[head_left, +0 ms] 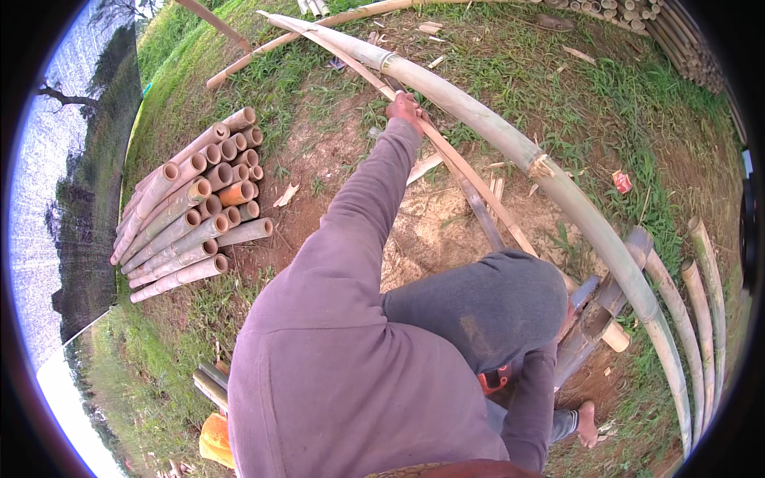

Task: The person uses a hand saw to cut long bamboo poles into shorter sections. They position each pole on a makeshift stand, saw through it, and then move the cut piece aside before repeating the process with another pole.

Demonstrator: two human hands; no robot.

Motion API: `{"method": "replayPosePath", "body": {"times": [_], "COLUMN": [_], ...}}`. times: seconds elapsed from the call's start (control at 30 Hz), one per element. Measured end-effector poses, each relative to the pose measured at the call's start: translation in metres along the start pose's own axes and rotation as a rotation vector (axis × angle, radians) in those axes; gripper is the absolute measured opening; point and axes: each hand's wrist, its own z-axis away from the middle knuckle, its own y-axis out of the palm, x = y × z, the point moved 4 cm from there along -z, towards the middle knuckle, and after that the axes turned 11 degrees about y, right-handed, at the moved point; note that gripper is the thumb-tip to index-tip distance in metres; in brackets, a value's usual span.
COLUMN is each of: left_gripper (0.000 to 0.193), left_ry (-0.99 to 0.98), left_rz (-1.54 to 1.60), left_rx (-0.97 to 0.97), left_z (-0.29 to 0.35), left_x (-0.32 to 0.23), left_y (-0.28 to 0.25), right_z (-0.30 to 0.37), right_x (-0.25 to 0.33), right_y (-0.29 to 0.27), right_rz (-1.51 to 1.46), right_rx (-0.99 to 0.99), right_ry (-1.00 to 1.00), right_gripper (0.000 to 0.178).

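While the head view looks down over the person's own sleeves and bent knee (498, 299), the left hand (406, 110) reaches well forward and closes around a long, pale bamboo strip (478, 188), its fingers curled in and pressed against it. The strip runs from the top of the view down toward the knee, just beside a thick bamboo pole (542, 166); the two draw together at the far end, though whether they are joined there I cannot tell. Beneath the strip a dark wooden bar (480, 211) slants over pale, sawdust-like litter (430, 227). The right hand is hidden behind the leg, so I cannot tell how its fingers stand; an orange part of some tool (496, 378) shows near that sleeve. The strip looks light for its length, firm under the palm yet springy between supports, and its free stretches would likely whip or twist. Its rind may be slick and its edges sharp, so a full wrap around the middle, without sliding the fingers along, seems the safer hold. The whole pole looks heavier and stiffer, better taken near its balance point.
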Motion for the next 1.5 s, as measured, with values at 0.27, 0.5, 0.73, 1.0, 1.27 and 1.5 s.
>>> {"method": "replayPosePath", "body": {"times": [0.27,0.5,0.73,1.0,1.27,1.5], "left_gripper": [0.041,0.044,0.046,0.047,0.049,0.058], "left_ry": [-0.039,-0.054,-0.054,-0.022,0.033,1.303], "left_rz": [0.152,0.197,0.296,0.259,0.152,-0.953], "left_rx": [-0.012,0.069,0.123,0.082,0.145,0.838], "left_z": [-0.034,-0.027,-0.012,-0.021,-0.043,0.121], "left_x": [-0.015,-0.015,0.007,-0.005,0.015,0.031], "left_y": [-0.001,0.011,0.019,0.023,0.019,0.074], "right_z": [-0.024,-0.034,-0.042,-0.051,-0.069,-0.129], "right_x": [0.084,0.088,0.091,0.107,0.099,0.088], "right_y": [-0.057,-0.064,-0.101,-0.099,-0.118,-0.158], "right_rz": [0.128,0.063,0.058,0.031,-0.025,0.121], "right_rx": [-0.128,-0.141,-0.184,-0.189,-0.184,-0.300], "right_ry": [-0.216,-0.140,-0.178,-0.182,-0.157,-0.087], "right_gripper": [0.054,0.048,0.046,0.044,0.041,0.044]}}
